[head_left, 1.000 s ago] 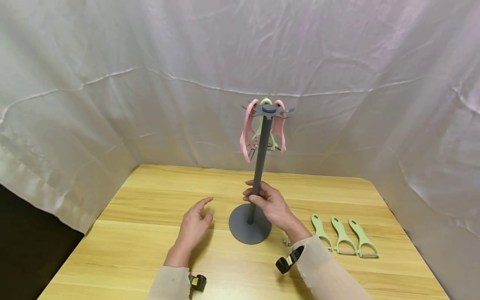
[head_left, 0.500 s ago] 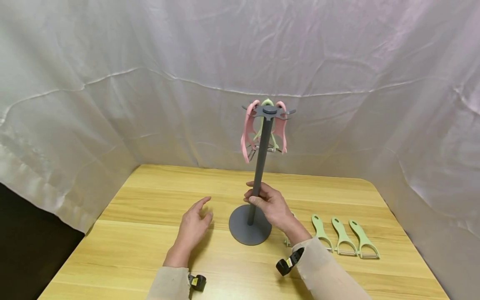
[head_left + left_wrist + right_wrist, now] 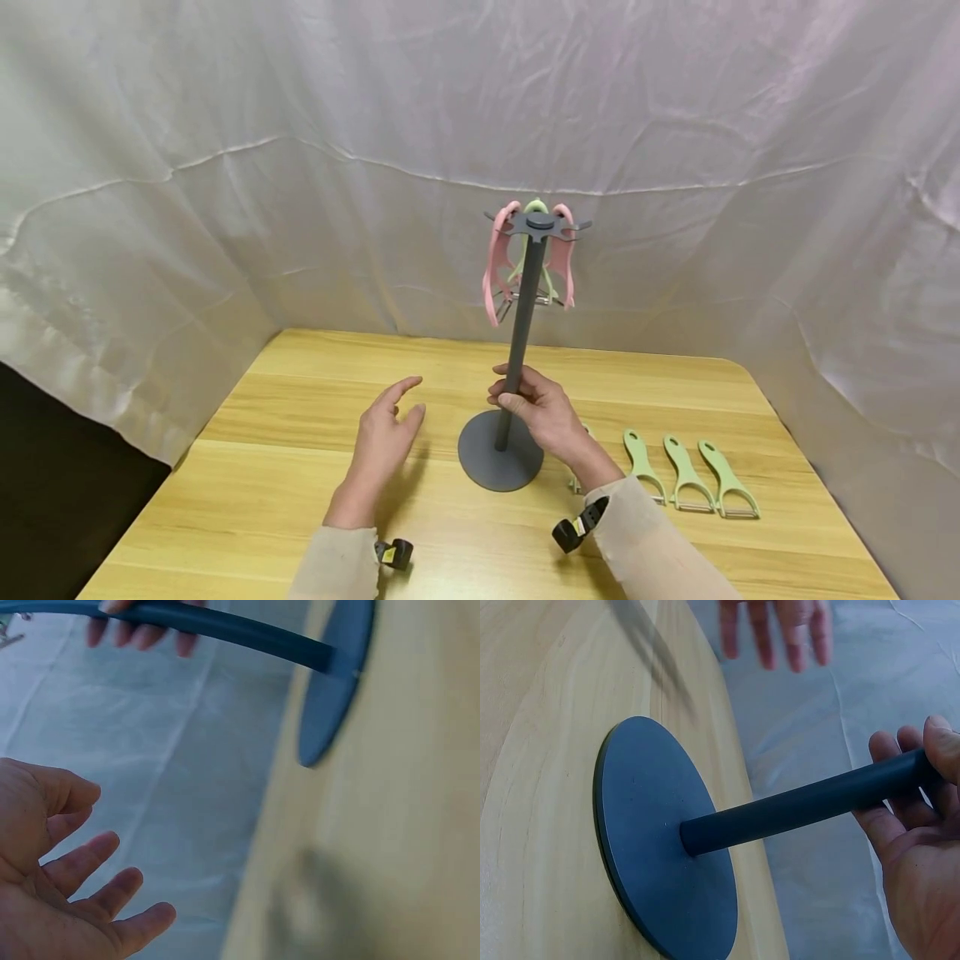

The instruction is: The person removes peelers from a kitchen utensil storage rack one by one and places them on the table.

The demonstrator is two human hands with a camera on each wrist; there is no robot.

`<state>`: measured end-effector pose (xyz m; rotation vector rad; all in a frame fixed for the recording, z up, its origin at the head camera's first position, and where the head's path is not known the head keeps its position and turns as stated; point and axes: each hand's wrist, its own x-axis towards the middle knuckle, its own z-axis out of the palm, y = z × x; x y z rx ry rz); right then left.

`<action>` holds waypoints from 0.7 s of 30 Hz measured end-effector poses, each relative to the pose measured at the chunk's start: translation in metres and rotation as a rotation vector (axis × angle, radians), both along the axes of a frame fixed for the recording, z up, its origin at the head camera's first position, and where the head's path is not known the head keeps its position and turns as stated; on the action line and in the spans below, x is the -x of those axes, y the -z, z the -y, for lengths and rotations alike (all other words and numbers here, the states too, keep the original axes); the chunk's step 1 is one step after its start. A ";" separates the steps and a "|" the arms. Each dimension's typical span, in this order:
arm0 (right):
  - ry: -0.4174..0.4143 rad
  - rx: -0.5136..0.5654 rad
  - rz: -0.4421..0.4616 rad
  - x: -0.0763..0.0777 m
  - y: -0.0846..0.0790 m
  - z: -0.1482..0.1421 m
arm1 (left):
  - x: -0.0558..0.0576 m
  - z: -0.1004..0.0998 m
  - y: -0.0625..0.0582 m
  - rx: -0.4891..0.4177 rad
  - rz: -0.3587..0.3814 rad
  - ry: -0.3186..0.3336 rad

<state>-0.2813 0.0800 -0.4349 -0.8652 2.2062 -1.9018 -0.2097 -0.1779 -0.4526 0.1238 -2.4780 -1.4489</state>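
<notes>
Your left hand [image 3: 382,437] spreads wider than before in head view; your right hand [image 3: 545,415] grips the dark-grey round-based stand [image 3: 522,321] on the yellow wood-grain tabletop [image 3: 277,467]. Left wrist: fingers [image 3: 126,882] relaxed. Right wrist: grip's round the pole [image 3: 802,802].

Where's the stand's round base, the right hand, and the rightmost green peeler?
Round base [image 3: 654,832]: right wrist view, flat upper face.
Right hand [image 3: 546,417]: head view, back of hand.
Rightmost green peeler [image 3: 722,469]: head view, handle.

The left hand [image 3: 384,437] has shifted slightly toward the back of the wood-grain table [image 3: 360,354], its thumb [image 3: 412,421] now stretched out straighter than half a second ago
</notes>
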 end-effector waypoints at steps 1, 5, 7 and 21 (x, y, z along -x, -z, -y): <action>0.001 -0.001 0.001 0.000 0.000 0.000 | 0.000 0.000 -0.005 -0.008 -0.013 0.005; 0.001 -0.004 -0.001 0.000 0.000 0.000 | 0.002 -0.004 -0.029 -0.012 -0.100 0.029; 0.002 -0.006 -0.001 0.000 0.000 0.000 | 0.003 -0.006 -0.042 -0.008 -0.146 0.040; -0.001 -0.001 -0.011 -0.001 -0.001 0.000 | 0.010 -0.029 -0.114 -0.028 -0.287 0.123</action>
